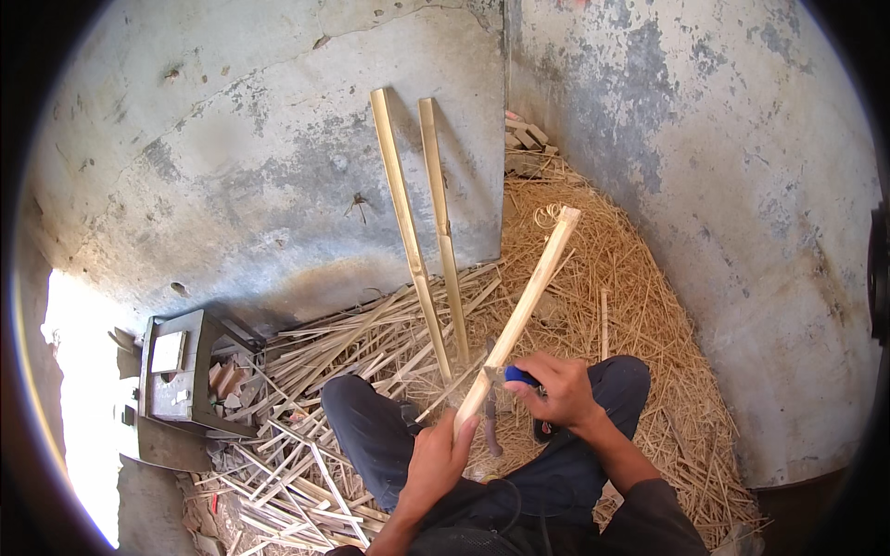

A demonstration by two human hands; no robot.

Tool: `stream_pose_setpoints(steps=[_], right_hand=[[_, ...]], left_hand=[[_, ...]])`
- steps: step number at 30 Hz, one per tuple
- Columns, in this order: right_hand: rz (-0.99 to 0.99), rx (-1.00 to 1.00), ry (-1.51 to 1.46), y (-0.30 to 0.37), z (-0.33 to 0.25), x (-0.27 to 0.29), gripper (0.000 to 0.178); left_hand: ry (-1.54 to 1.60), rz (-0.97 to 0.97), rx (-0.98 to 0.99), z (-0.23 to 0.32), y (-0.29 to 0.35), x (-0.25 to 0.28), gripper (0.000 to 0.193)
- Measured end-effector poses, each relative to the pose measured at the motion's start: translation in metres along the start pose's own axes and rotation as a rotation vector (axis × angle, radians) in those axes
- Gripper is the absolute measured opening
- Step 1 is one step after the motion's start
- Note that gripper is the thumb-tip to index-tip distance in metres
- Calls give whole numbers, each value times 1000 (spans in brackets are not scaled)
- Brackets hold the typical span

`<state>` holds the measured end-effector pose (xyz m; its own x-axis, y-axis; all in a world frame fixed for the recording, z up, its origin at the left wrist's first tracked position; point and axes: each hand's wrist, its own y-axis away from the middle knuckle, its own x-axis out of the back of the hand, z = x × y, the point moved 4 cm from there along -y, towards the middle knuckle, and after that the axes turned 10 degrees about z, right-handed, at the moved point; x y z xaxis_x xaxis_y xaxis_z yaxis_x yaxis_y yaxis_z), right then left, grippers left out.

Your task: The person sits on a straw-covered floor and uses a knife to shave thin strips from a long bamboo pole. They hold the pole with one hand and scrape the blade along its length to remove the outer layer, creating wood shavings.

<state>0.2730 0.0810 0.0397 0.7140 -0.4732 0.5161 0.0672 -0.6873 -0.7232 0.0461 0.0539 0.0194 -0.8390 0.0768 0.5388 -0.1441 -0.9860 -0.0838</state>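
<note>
My left hand (436,463) is closed around the near end of a pale split bamboo strip (533,287), which slants up and away to the right between my knees. Thin curled shavings (547,216) cling to its far end. In my closed right hand (563,394) is a knife with a blue handle (520,374). Its short blade meets the strip a little beyond my left hand; part of the blade is hard to make out. Below the strip, between my legs, a tool with a brown handle (493,437) lies on the floor.
Two long bamboo pieces (400,199) lean against the grey, peeling wall ahead. Split strips (315,463) lie heaped at the left, and fine shavings (649,417) at the right. A dark wooden box-like stand (195,380) holds broken pieces. Bricks (528,137) sit in the far corner.
</note>
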Motion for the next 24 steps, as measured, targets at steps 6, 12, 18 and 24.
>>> stream_pose_setpoints(steps=[6, 12, 18, 24], right_hand=[[5, 18, 41, -1, -10, 0, 32], [61, 10, 88, -13, -6, 6, 31], [61, 49, 111, -16, -3, 4, 34], [103, 51, 113, -18, 5, 3, 32]], left_hand=[[-43, 54, -24, 0, -2, -5, 33], [-33, 43, -9, 0, -2, -4, 34], [-39, 71, -25, -4, 0, -1, 32], [-26, 73, -31, -2, -3, 6, 33]])
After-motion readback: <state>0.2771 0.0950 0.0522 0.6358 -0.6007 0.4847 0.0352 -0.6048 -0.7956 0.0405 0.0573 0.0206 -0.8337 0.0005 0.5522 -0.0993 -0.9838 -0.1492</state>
